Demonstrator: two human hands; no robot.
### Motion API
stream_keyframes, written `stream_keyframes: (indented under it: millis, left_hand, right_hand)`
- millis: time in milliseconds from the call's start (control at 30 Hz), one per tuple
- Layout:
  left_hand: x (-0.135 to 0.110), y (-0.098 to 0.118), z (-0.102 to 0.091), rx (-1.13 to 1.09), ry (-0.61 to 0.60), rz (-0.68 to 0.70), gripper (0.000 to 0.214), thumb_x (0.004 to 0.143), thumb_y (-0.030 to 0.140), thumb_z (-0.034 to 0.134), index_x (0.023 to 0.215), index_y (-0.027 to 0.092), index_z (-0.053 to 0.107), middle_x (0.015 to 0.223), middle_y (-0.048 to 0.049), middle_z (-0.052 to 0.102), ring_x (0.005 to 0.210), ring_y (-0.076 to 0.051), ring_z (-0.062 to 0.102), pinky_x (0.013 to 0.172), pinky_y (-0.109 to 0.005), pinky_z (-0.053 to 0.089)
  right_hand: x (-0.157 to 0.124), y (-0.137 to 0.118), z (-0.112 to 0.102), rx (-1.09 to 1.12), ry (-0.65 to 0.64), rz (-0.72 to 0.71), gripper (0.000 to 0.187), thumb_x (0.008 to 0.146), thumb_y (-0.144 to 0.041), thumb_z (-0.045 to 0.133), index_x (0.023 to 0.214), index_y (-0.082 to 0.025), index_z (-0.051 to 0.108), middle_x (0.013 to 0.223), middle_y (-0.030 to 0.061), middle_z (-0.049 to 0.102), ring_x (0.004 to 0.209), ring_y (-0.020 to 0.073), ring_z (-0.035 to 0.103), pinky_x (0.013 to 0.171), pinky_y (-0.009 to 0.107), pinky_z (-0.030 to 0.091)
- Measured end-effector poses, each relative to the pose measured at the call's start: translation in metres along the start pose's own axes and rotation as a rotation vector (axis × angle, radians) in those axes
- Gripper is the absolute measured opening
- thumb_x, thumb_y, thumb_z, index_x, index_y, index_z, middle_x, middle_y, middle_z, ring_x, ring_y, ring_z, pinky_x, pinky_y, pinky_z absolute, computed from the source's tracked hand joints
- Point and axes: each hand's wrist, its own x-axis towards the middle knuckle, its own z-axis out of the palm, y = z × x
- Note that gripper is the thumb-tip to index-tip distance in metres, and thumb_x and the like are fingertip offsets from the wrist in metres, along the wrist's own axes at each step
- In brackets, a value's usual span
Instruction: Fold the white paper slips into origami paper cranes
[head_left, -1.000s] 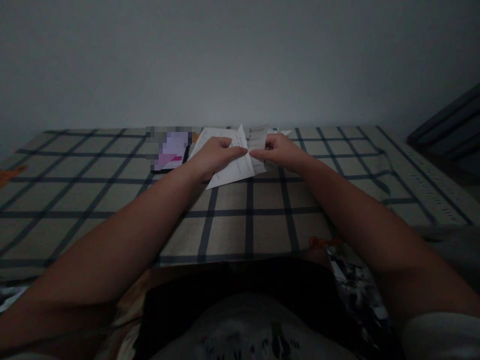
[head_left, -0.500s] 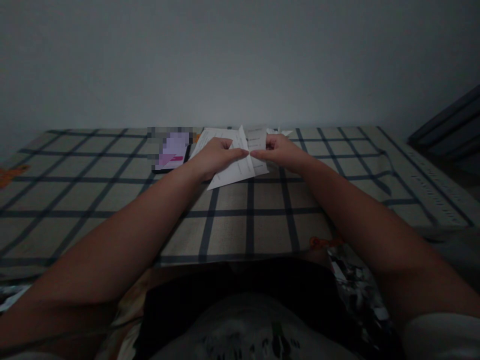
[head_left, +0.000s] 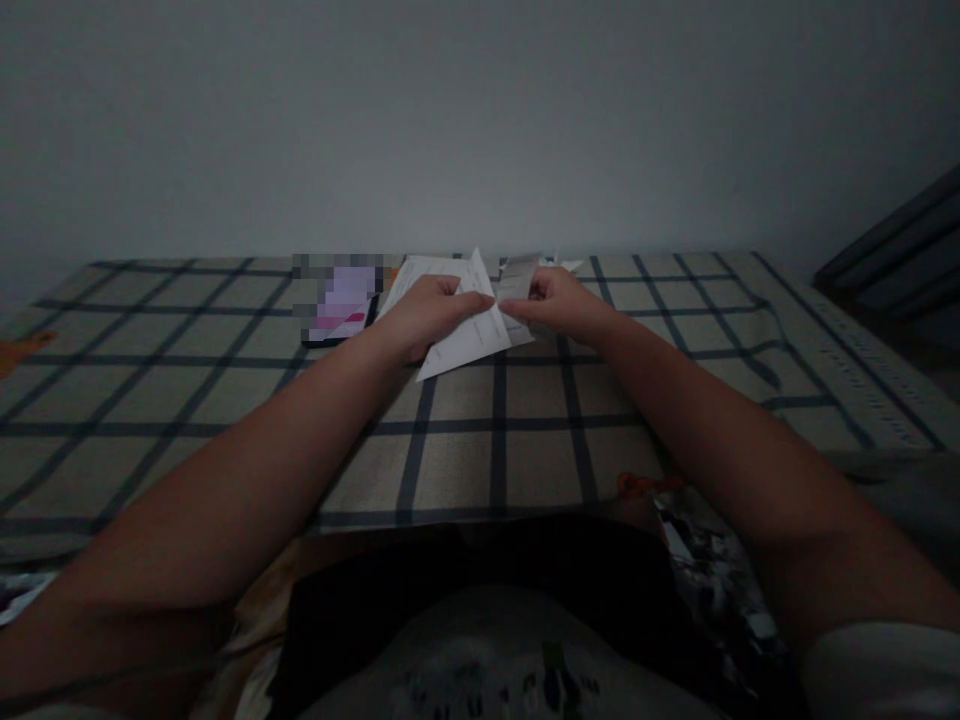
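A white printed paper sheet (head_left: 469,342) lies partly lifted on the checked cloth (head_left: 495,440) at the far middle. My left hand (head_left: 427,312) pinches the sheet's left part, fingers closed on it. My right hand (head_left: 559,300) pinches a folded flap of the same sheet (head_left: 516,280), which stands up between the two hands. The fingertips of both hands nearly meet over the paper. More white paper (head_left: 420,272) shows behind my left hand.
A phone with a lit purple screen (head_left: 341,305) lies left of the paper. The plain wall rises right behind the cloth's far edge. A dark piece of furniture (head_left: 900,260) stands at the right. A patterned cloth (head_left: 705,570) lies near my right elbow.
The flap under my right hand has tilted further up and to the left. Both hands stay in nearly the same place.
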Motion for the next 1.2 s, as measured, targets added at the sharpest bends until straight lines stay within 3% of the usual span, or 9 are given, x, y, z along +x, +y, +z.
stream_keyframes:
  millis: [133, 600, 867, 1033, 1200]
  left_hand:
    - [-0.001, 0.002, -0.001, 0.030, 0.036, -0.015, 0.021, 0.073, 0.031, 0.081, 0.086, 0.015, 0.076, 0.077, -0.0056, 0.077, 0.064, -0.017, 0.070, 0.060, -0.027, 0.050]
    - [-0.005, 0.008, 0.000, 0.106, 0.014, 0.020, 0.024, 0.076, 0.025, 0.079, 0.097, 0.013, 0.080, 0.088, -0.0082, 0.082, 0.080, -0.019, 0.074, 0.078, -0.030, 0.057]
    - [-0.003, 0.005, 0.000, 0.038, -0.004, 0.004, 0.018, 0.074, 0.029, 0.079, 0.087, 0.015, 0.077, 0.076, -0.0042, 0.076, 0.065, -0.016, 0.068, 0.063, -0.025, 0.050]
    - [-0.003, 0.005, 0.001, -0.035, -0.016, -0.011, 0.015, 0.075, 0.025, 0.080, 0.086, 0.015, 0.078, 0.080, -0.0055, 0.079, 0.068, -0.017, 0.071, 0.067, -0.026, 0.053]
    - [-0.007, 0.008, 0.000, -0.035, -0.018, -0.050, 0.020, 0.074, 0.024, 0.082, 0.091, 0.013, 0.079, 0.086, -0.0086, 0.082, 0.073, -0.018, 0.074, 0.072, -0.028, 0.055]
  right_hand:
    - [-0.002, -0.004, 0.000, 0.071, -0.007, 0.097, 0.022, 0.078, -0.023, 0.084, 0.098, -0.015, 0.079, 0.102, 0.0087, 0.084, 0.090, 0.0207, 0.076, 0.079, 0.031, 0.063]
    - [-0.004, -0.010, -0.002, 0.011, -0.001, 0.121, 0.023, 0.080, -0.027, 0.085, 0.097, -0.013, 0.078, 0.097, 0.0082, 0.081, 0.084, 0.0177, 0.072, 0.070, 0.026, 0.058]
    - [-0.001, -0.006, 0.001, -0.064, 0.060, 0.005, 0.023, 0.078, -0.030, 0.083, 0.094, -0.014, 0.078, 0.092, 0.0064, 0.080, 0.083, 0.0176, 0.070, 0.068, 0.025, 0.055]
    - [0.000, -0.001, -0.004, 0.043, -0.007, 0.080, 0.025, 0.078, -0.031, 0.084, 0.097, -0.015, 0.079, 0.097, 0.0069, 0.082, 0.085, 0.0178, 0.073, 0.074, 0.027, 0.059]
    - [-0.001, -0.001, -0.006, 0.080, -0.035, 0.068, 0.029, 0.077, -0.032, 0.086, 0.100, -0.014, 0.082, 0.102, 0.0064, 0.084, 0.088, 0.0176, 0.074, 0.076, 0.026, 0.059]
